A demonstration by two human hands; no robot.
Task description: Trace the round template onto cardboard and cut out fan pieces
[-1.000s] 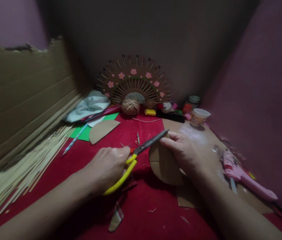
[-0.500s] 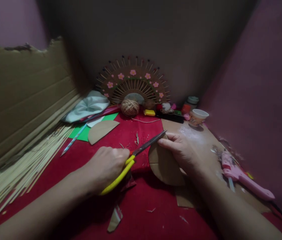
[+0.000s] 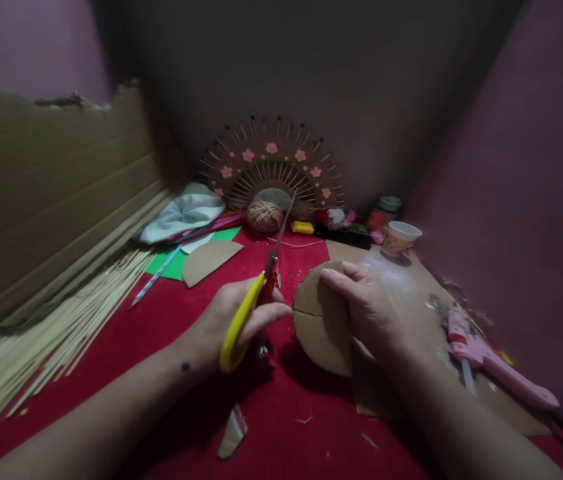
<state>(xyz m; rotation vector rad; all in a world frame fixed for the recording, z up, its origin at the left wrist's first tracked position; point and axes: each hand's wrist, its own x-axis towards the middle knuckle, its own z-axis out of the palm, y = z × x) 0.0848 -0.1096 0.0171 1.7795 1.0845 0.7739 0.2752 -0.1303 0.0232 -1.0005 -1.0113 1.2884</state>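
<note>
My left hand (image 3: pixel 234 320) is closed on a pair of scissors (image 3: pixel 241 323) with yellow handles, the blades pointing up and away. Its outstretched finger comes close to the left edge of a rounded cardboard piece (image 3: pixel 318 333); I cannot tell whether it touches. This piece, with a dark line across it, is pinched in my right hand (image 3: pixel 368 297), thumb on the near face. Another half-round cardboard piece (image 3: pixel 211 261) lies flat at the back left. A small cardboard scrap (image 3: pixel 232 435) rests on the red cloth (image 3: pixel 281 440) below my hands.
Thin wooden sticks (image 3: pixel 66 340) spread along the left, near a pencil (image 3: pixel 156 277) and green paper (image 3: pixel 168 267). A flowered stick fan (image 3: pixel 271 157) stands behind a twine ball (image 3: pixel 264 217). On the right are a paper cup (image 3: pixel 400 239) and a pink glue gun (image 3: pixel 498 367).
The scissors have swung from the top edge of the cardboard to point upright, away from it. My left hand has turned, one finger now extended toward the cardboard, whose flat face shows more.
</note>
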